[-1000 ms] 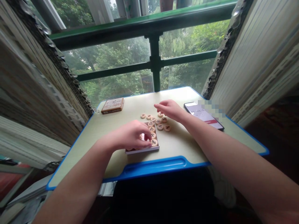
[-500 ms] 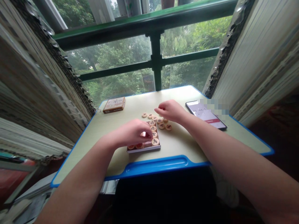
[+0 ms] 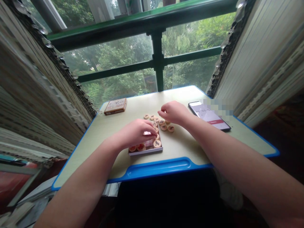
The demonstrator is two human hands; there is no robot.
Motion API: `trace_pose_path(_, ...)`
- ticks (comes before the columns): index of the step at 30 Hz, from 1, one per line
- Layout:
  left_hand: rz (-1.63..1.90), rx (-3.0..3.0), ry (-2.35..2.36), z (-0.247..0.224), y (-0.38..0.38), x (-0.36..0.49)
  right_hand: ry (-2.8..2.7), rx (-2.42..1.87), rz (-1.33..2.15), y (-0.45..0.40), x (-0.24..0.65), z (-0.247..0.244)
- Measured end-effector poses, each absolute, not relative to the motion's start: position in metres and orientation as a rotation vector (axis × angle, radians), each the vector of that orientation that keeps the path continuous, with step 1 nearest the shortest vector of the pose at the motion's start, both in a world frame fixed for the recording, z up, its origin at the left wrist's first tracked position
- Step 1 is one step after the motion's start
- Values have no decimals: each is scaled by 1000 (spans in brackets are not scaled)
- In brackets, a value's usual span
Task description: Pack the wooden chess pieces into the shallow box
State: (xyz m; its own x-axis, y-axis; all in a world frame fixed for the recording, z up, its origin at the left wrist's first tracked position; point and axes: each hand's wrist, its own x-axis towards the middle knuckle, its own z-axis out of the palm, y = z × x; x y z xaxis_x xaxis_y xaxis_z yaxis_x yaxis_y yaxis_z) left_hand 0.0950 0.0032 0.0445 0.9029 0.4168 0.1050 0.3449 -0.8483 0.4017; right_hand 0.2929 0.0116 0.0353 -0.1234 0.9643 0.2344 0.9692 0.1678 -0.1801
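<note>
An open box lies near the table's front edge with round wooden chess pieces in it. Black-marked pieces, one of them a horse piece, line its right side; red-marked pieces show at its front left. My left hand is over the box, fingers apart, the tips touching a piece in the right column. Beyond the box's right side lie several loose pieces. Above them hovers my right hand, thumb and fingers curled together; whatever they may hold is hidden.
A closed flat box sits at the table's back left. A phone with a timer on its screen lies at the right. The table has a blue raised tray edge in front. A window and curtains surround it.
My left hand's fingers have spread a little and lie slightly higher over the right column. My right hand has hardly moved. The whole view has shifted slightly.
</note>
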Motion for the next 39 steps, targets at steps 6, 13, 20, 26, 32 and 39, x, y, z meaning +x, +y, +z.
trace_pose_path(6, 266, 2681, 544, 43, 5, 94, -2150, -1853, -33, 12, 295, 37)
trace_pose_path(13, 293, 2657, 523, 43, 3, 95, -2170, -1850, -50, 12, 295, 35)
trace_pose_path(20, 349, 2701, 736, 52, 0, 93, -2264, -1950, 23, 3, 291, 45)
trace_pose_path(26, 172, 2715, 853, 56, -3, 92, -2411, -2095, 326, -7, 297, 58)
trace_pose_path(32, 82, 2687, 800, 54, -4, 96, -2432, -2140, 495, -18, 296, 65)
trace_pose_path(39, 146, 2640, 833, 56, 1, 90, -2535, -2107, 282, -16, 293, 60)
